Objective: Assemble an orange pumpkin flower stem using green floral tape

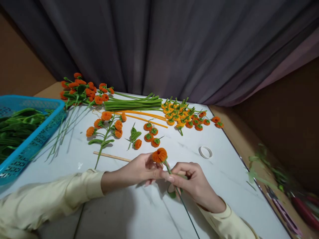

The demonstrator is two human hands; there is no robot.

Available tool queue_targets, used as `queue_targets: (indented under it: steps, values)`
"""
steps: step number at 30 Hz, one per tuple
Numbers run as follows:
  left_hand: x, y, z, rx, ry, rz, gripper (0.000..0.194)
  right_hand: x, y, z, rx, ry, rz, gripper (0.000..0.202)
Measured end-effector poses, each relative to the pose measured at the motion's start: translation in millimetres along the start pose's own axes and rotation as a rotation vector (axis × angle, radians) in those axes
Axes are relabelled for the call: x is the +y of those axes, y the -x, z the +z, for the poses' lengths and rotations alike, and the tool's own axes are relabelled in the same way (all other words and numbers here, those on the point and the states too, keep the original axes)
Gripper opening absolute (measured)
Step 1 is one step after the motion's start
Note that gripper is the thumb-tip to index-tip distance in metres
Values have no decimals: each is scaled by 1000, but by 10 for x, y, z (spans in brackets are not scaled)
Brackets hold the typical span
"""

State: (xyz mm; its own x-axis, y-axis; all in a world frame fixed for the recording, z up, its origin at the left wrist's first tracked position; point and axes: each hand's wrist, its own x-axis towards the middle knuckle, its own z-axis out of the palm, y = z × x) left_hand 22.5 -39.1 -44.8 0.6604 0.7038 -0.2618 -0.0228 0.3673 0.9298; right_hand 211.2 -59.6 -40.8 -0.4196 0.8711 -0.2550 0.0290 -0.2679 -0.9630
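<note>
An orange fuzzy pipe-cleaner flower (pixel 159 155) on a thin green wire stem (pixel 188 212) is held over the table's front part, its head tilted up and left. My left hand (pixel 146 171) pinches the stem just below the flower head. Close beside it, my right hand (pixel 193 182) is closed with thumb and fingers on the same stem, thumb tips nearly meeting. Partly hidden under my right fingers is a roll of green tape (pixel 171 192). Beyond the hands, a finished-looking branch (pixel 106 136) with several orange flowers and green leaves lies flat.
A blue basket (pixel 32 159) of green leaves stands at left. Orange flowers (pixel 79 88), green stems (pixel 133 103) and yellow flower heads (pixel 174 113) line the back. Also there are a wooden stick (pixel 112 156), a white ring (pixel 205 152) and pink-handled cutters (pixel 284 212) at right.
</note>
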Motion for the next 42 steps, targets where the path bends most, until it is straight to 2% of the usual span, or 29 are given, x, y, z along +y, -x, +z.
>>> queue_targets:
  steps: [3, 6, 11, 15, 20, 25, 26, 28, 30, 34, 39, 42]
  values:
    - [-62, -64, 135, 70, 398, 6, 38, 48, -20, 3, -27, -100, 44, 28]
    - [-46, -56, 220, 118, 512, -15, 32, 101, -44, 26, -70, -203, 67, 29]
    - [36, 1, 192, 164, 339, -102, 44, 99, -68, -9, -151, -201, 69, 31]
    - [117, 50, 137, 197, 274, -148, 42, 69, -75, -49, -197, -171, 98, 36]
    - [145, 51, 145, 228, 255, -168, 37, 86, -63, -25, -163, -148, 56, 33]
    - [233, 14, 74, 117, 206, -139, 27, 68, -49, -26, -102, -130, 12, 32]
    - [268, 12, 31, 111, 172, -143, 28, 56, -48, -32, -87, -132, 15, 33]
    - [353, 14, -78, 122, 69, -142, 46, 30, -46, -41, -63, -135, 23, 34]
    - [445, 20, -193, 100, -111, -74, 54, 12, -46, -40, -60, -136, 28, 34]
    - [574, 17, -318, 50, -509, 108, 40, 22, -46, -14, -86, -156, 34, 31]
    - [595, -20, -239, 98, -776, 451, 23, 58, -41, 1, -99, -101, 38, 33]
    - [622, -77, -175, 18, -924, 579, 23, 54, -27, 5, -134, -15, -26, 30]
